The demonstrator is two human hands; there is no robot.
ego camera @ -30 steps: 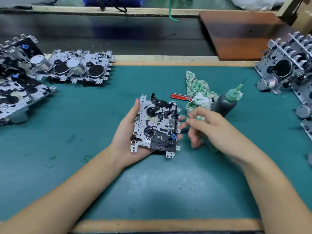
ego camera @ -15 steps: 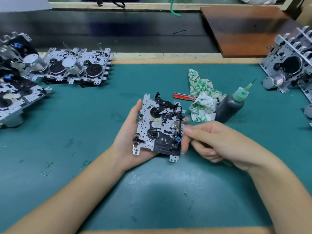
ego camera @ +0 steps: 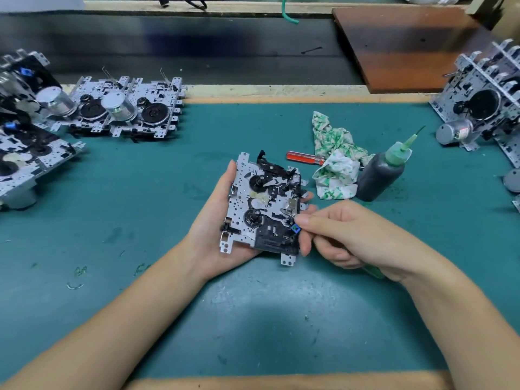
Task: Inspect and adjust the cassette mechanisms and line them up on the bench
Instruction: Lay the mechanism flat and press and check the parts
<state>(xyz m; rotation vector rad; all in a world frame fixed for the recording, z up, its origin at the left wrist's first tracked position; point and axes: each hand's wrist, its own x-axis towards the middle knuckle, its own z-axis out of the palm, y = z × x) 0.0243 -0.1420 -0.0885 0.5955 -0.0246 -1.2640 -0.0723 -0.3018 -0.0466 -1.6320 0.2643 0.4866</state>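
A cassette mechanism (ego camera: 264, 209), a perforated metal plate with black gears and a small blue part, lies in my left hand (ego camera: 211, 220) above the green mat (ego camera: 140, 198). My thumb runs along its left edge and my fingertips curl round its right edge. My right hand (ego camera: 346, 235) is curled round a thin green-handled tool (ego camera: 372, 273), most of it hidden in the fist. The thumb and forefinger sit against the mechanism's right edge by the blue part. Two more mechanisms (ego camera: 126, 108) lie side by side at the back left.
More mechanisms are piled at the far left (ego camera: 25, 153) and stand stacked at the right edge (ego camera: 484, 105). A green-patterned cloth (ego camera: 334, 159), a red-handled screwdriver (ego camera: 302, 157) and a dark bottle with a green nozzle (ego camera: 380, 173) lie just right of the held mechanism. A brown board (ego camera: 408, 49) lies behind.
My right hand has come down and left from beside the cloth to the mechanism's right edge by the blue part. My left hand still holds the mechanism in the same place.
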